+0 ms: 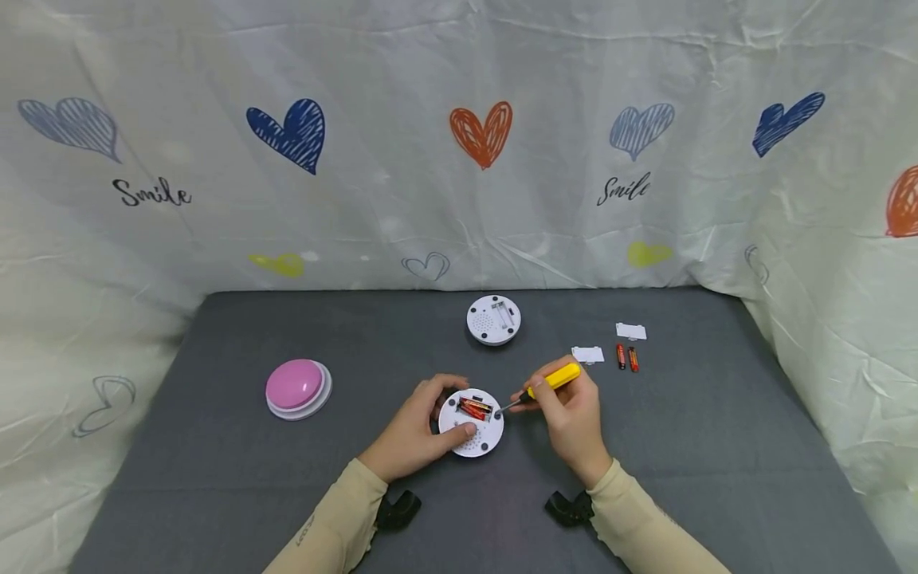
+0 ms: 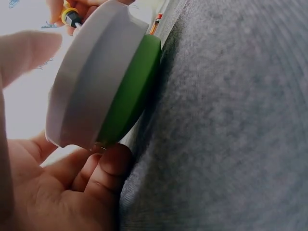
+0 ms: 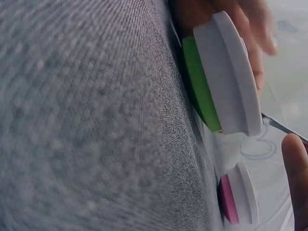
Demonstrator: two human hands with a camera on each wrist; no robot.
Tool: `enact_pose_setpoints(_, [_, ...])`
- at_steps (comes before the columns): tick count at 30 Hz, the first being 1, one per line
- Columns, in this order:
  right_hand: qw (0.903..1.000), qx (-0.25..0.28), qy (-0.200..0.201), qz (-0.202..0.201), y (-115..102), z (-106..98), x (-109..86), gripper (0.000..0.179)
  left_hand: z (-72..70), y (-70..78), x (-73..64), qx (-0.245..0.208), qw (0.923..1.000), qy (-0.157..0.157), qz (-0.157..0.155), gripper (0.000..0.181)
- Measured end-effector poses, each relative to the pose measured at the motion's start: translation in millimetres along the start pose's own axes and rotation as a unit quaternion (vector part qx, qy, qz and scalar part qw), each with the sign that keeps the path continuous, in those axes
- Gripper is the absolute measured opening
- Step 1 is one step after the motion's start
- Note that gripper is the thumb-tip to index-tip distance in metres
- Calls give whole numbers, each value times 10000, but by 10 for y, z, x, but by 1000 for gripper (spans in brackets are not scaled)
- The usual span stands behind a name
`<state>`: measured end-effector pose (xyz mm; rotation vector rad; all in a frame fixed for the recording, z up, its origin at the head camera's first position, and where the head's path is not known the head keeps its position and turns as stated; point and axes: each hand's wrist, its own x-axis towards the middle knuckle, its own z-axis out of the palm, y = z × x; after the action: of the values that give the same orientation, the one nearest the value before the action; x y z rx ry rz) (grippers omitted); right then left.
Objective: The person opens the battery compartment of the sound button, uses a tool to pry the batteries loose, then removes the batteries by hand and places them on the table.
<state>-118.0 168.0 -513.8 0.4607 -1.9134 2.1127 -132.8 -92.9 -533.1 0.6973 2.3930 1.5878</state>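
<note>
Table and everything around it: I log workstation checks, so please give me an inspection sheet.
Surface: dark gray cloth.
Job's things: green button, underside up, two batteries in its slot; yellow screwdriver, tip at the underside.
Clutter: pink button, dome up, at left; upturned button behind; two white covers and two loose batteries at right.
Hands: left hand holds the green button; right hand holds the screwdriver.
Cables: nothing seen.
Surroundings: white sheet printed with hearts.
</note>
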Motion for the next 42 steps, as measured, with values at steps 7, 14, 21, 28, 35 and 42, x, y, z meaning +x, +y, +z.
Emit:
enact_pose_setpoints(7, [9994, -26, -145, -302, 5, 38, -26, 5, -4, 28, -17, 56, 9985, -486, -265, 96])
enact_pose_setpoints(14, [9978, -387, -313, -428, -13, 78, -56, 11, -13, 10, -27, 436, 9976, -523, -95, 107])
enact_pose_setpoints(21, [9994, -239, -157, -204, 0, 134, -93, 8, -62, 3, -50, 524, 9961, -704, -79, 113])
enact_pose_setpoints(28, [9999, 60, 25, 113, 34, 150, -112, 9, -74, 16, -48, 426, 9967, -619, -319, 112])
enact_pose_setpoints(35, [9964, 634, 435, 344, 58, 157, -121, 17, -52, -17, -40, 554, 9973, -387, -295, 107])
enact_pose_setpoints(42, [9949, 739, 602, 333, 79, 151, -116, 19, -64, 6, -32, 600, 9969, -368, -359, 107])
